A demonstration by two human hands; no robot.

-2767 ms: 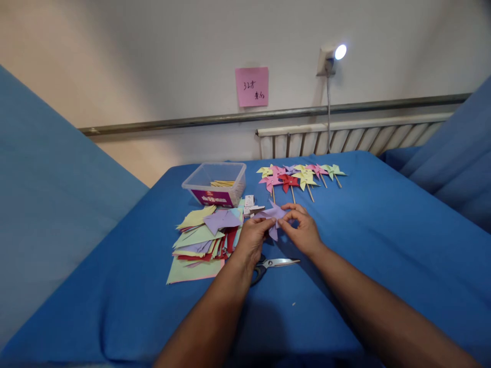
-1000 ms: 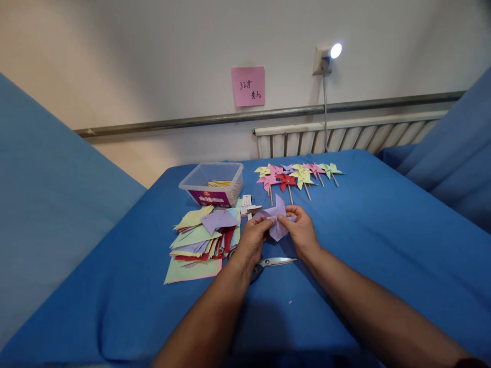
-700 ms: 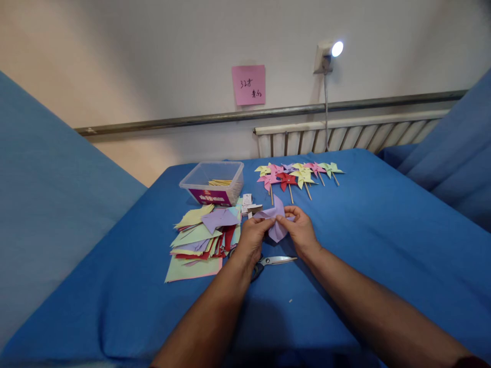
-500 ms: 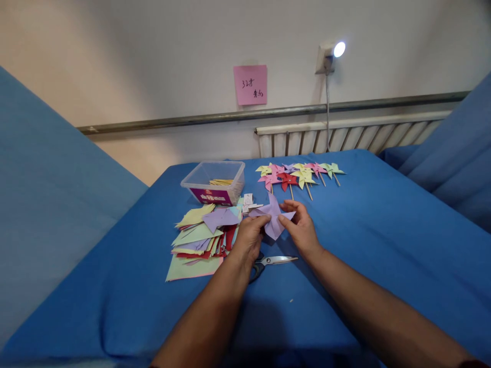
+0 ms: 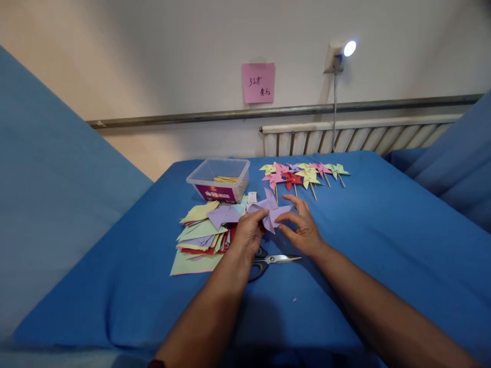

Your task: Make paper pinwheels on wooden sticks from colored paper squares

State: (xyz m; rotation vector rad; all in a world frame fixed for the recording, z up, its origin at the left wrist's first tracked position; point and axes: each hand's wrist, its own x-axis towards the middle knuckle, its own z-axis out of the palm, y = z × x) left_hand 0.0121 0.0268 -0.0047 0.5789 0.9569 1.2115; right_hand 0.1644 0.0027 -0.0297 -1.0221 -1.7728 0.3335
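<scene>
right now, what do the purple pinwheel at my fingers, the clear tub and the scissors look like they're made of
Purple pinwheel: thin matte coloured paper, going by its sharp folds and creased vanes. Tub: clear glossy plastic, probably; the sticks inside show through its walls. Scissors: bright, shiny metal blades, likely steel, with dark handles that look plastic.

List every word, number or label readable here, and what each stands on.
"32", then handwritten marks I cannot read: pink sticky note on the wall.
Pale print, too blurred to read: purple label on the clear plastic box.
Print too small to read: white card beside the box.
No text: purple pinwheel in the left hand.
</scene>
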